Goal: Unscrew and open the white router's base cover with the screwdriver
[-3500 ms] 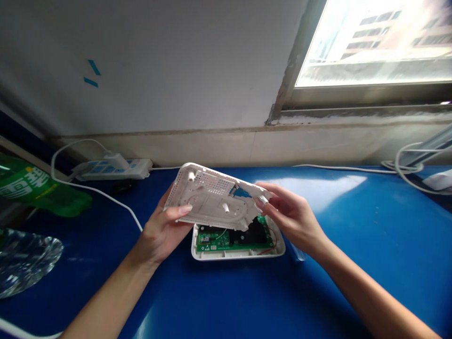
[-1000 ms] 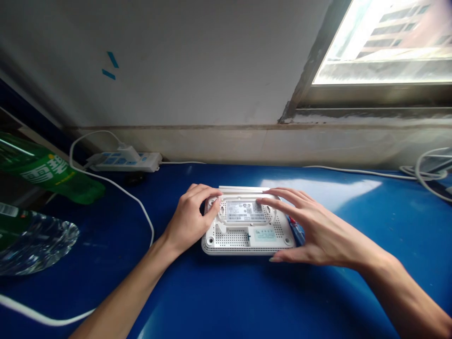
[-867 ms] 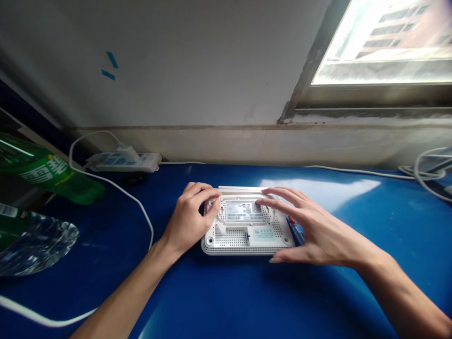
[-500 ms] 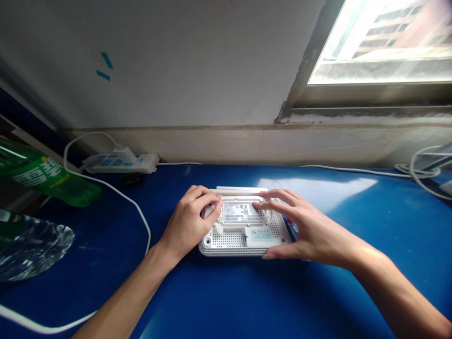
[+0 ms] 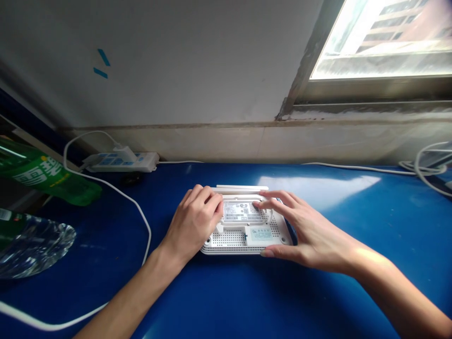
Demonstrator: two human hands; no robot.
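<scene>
A white router [image 5: 243,233] lies upside down on the blue table [image 5: 226,292], its perforated bottom cover and label facing up. My left hand [image 5: 192,223] rests on the router's left side with fingers curled and pressed on the cover. My right hand [image 5: 300,230] covers the right side, fingers spread, fingertips on the label area and thumb at the near right edge. A white antenna [image 5: 242,187] lies flat behind the router.
A white power strip [image 5: 120,161] sits at the back left with a white cable [image 5: 137,212] looping across the table. A green bottle [image 5: 42,176] and a clear crumpled bottle [image 5: 31,242] lie at the left. More white cables [image 5: 423,165] lie at the far right under the window.
3.5 s ago both hands held the bottom cover tilted above the open router with its green board showing. Now the cover lies flat on the router and both hands press on it.
</scene>
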